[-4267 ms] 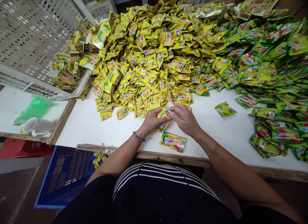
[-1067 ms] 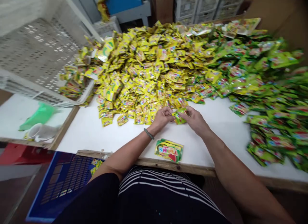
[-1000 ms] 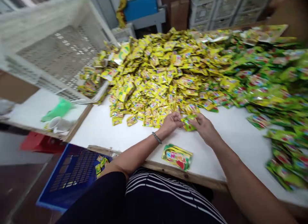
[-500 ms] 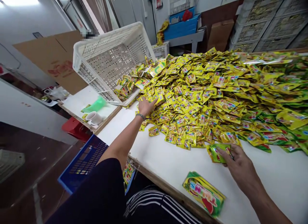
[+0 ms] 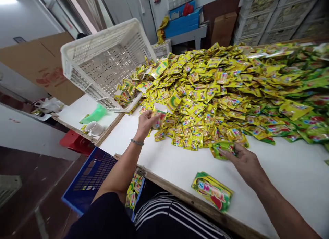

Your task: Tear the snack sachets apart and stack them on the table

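Observation:
A big heap of small yellow sachets [image 5: 205, 85] covers the white table [image 5: 180, 163]. My left hand [image 5: 146, 122] is raised at the heap's near left edge and is closed on a yellow sachet [image 5: 158, 116]. A bead bracelet sits on that wrist. My right hand [image 5: 244, 160] rests on the table with its fingers on a small green packet [image 5: 221, 149], pinning it at the heap's front edge. A short stack of green packets with red lettering [image 5: 212, 191] lies near the table's front edge, between my arms.
A white perforated crate [image 5: 102, 61] lies tipped on its side at the heap's left, with sachets spilling from it. Green packets [image 5: 308, 122] pile up at the right. A white cup [image 5: 94, 128] and green bag [image 5: 94, 114] sit on a side shelf. A blue crate [image 5: 89, 177] stands on the floor.
My left hand reached left into the heap, then pulled back a little holding a yellow sachet. My right hand kept the green packet. The view swung left and up.

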A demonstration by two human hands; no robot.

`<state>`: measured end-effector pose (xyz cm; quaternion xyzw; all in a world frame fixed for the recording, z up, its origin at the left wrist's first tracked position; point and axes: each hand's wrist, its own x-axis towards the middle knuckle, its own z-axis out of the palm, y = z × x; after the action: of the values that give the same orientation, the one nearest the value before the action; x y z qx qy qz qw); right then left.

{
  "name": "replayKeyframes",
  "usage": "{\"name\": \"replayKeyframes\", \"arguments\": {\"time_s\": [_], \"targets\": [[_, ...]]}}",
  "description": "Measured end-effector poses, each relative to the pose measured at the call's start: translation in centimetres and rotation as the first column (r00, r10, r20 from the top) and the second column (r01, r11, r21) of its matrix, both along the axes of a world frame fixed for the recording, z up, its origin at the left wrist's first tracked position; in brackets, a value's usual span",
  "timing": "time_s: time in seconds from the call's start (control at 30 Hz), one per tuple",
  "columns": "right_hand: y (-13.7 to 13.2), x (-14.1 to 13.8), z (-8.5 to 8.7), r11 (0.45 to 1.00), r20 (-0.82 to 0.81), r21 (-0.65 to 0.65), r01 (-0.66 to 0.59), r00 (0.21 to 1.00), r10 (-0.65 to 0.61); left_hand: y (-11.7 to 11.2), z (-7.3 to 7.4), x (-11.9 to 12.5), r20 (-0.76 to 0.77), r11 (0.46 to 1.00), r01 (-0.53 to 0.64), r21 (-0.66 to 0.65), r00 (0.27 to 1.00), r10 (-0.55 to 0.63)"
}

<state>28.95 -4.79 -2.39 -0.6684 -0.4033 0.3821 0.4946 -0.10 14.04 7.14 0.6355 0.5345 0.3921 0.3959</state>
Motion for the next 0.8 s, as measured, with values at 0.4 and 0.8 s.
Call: {"name": "replayKeyframes", "arguments": {"time_s": [0.4, 0.8], "targets": [[1.0, 1.4, 1.9, 0.972, -0.113, 0.204, 0.115, 0.989, -0.093, -8.8, -4.2, 13.1, 0.083, 0.691, 0.668, -0.276, 0.733, -0.675], [0.7, 1.3, 2.3, 0.990, 0.180, 0.139, -0.032, 0.984, 0.007, -9.2, -5.8, 13.3, 0.302, 0.678, 0.617, -0.400, 0.787, -0.538]]}}
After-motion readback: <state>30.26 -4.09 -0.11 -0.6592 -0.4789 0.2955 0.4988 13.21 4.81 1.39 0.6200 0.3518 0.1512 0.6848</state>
